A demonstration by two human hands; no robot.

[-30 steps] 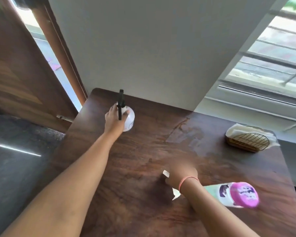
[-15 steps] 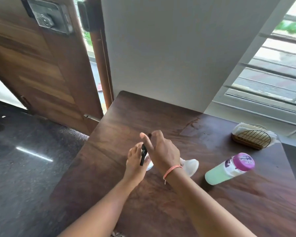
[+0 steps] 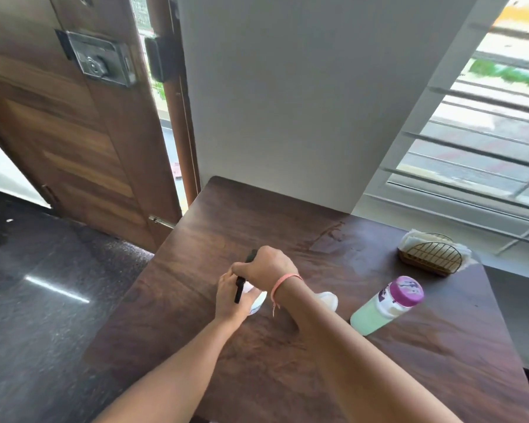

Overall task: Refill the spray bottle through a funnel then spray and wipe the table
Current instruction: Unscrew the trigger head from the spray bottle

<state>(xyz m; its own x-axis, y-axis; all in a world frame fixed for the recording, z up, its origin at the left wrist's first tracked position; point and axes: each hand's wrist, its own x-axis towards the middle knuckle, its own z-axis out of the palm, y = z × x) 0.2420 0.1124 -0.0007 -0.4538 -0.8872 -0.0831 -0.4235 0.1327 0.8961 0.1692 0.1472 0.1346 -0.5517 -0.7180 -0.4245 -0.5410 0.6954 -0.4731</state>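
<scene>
A small white spray bottle (image 3: 256,302) with a black trigger head (image 3: 239,288) stands on the dark wooden table (image 3: 409,361), mostly hidden by my hands. My left hand (image 3: 231,300) grips its body from the left. My right hand (image 3: 268,265), with a pink band on the wrist, curls over the black head from above. A white funnel (image 3: 328,299) lies just right of my right forearm. A pale green refill bottle (image 3: 385,306) with a purple cap stands tilted-looking further right.
A gold wire holder with white napkins (image 3: 431,254) sits at the table's far right corner. A wet smear (image 3: 333,236) marks the far middle of the table. A wooden door (image 3: 74,141) is on the left, a barred window on the right.
The spray bottle came from the table's far left corner to the middle in my left hand. My right hand left the cloth and closed over the black spray head.
</scene>
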